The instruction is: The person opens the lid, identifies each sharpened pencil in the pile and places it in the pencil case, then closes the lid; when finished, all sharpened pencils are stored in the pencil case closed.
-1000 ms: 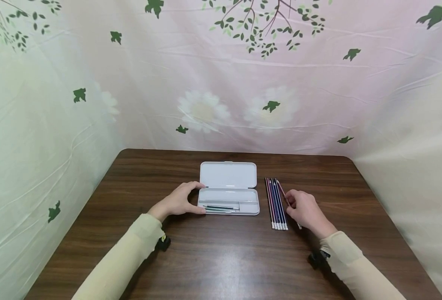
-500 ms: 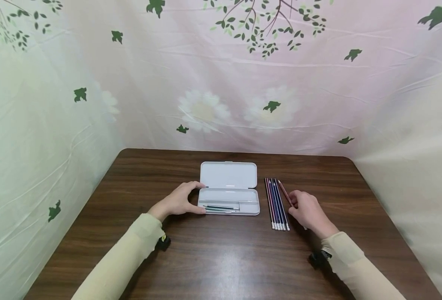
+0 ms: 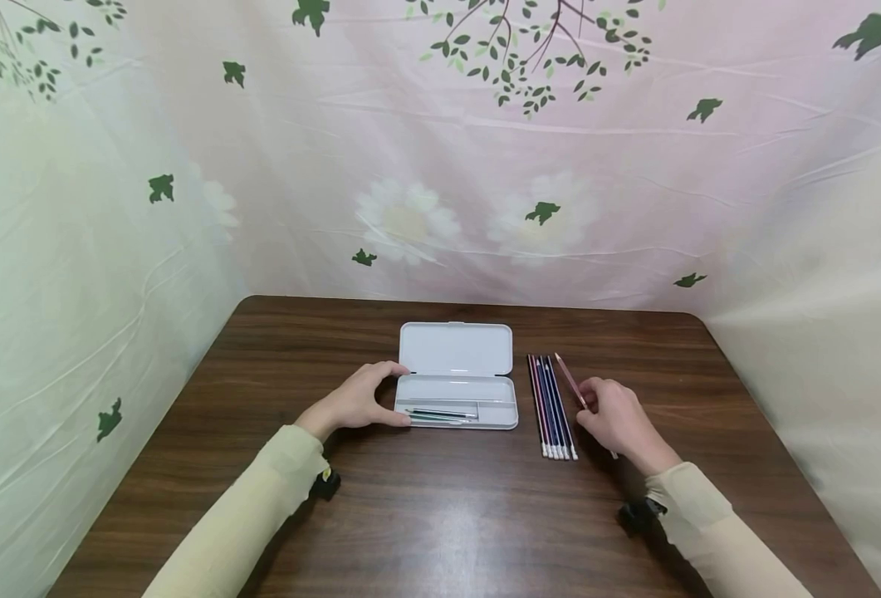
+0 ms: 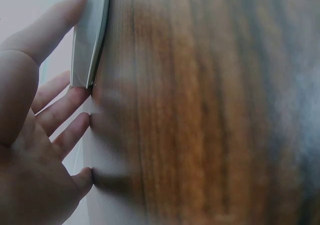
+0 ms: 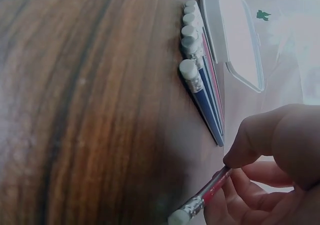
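A white pencil case (image 3: 496, 415) lies with its lid laid back on the table, and a few dark green pencils (image 3: 443, 414) are in its front compartment. My left hand (image 3: 358, 399) holds the case's left end, thumb at the front edge and index finger by the hinge. In the left wrist view the thumb (image 4: 55, 27) lies along the case wall (image 4: 89, 40). To the right, my right hand (image 3: 614, 419) pinches a red pencil (image 3: 570, 382) between thumb and fingers. Its white eraser end (image 5: 180, 217) points back toward the wrist camera.
Between the case and my right hand lies a row of several dark blue and red pencils (image 3: 550, 407), erasers toward me. The brown wooden table (image 3: 440, 515) meets a patterned cloth backdrop (image 3: 455, 166) at its far edge and sides.
My right hand has shifted slightly right with the red pencil, which now stands farther from the row. The row's rightmost pencil has swung a little outward. My left hand and the case stay put.
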The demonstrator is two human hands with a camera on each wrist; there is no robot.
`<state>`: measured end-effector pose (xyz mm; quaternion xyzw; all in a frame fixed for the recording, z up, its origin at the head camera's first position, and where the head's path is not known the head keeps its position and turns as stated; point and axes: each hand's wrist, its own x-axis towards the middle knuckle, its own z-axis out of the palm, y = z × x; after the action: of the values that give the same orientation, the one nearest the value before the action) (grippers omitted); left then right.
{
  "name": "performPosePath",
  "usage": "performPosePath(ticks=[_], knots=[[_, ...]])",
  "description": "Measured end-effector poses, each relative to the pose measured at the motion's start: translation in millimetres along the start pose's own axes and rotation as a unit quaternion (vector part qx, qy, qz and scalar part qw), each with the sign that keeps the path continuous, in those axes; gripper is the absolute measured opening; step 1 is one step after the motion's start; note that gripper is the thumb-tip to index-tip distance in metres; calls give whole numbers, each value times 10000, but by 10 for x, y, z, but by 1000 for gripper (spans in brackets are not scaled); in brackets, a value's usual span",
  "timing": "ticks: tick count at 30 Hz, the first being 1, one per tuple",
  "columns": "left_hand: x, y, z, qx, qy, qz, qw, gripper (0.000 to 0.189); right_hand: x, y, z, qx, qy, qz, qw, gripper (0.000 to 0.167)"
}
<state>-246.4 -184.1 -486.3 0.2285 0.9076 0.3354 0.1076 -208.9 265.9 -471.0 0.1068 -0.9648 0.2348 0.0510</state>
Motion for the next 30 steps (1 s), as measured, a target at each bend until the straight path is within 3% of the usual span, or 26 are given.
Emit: performPosePath(ticks=[10, 20, 30], knots=[[1, -3, -4, 42, -3, -3, 10000, 87, 30, -52, -21, 289, 92, -270, 9992, 30], [-2, 10, -3, -9, 5, -8, 10000, 87, 143, -251, 93, 467, 270, -1100, 9925, 30], [-13, 29, -12, -13, -9, -67, 10000, 86, 266, -564, 290, 524, 250, -1951, 9791, 27]])
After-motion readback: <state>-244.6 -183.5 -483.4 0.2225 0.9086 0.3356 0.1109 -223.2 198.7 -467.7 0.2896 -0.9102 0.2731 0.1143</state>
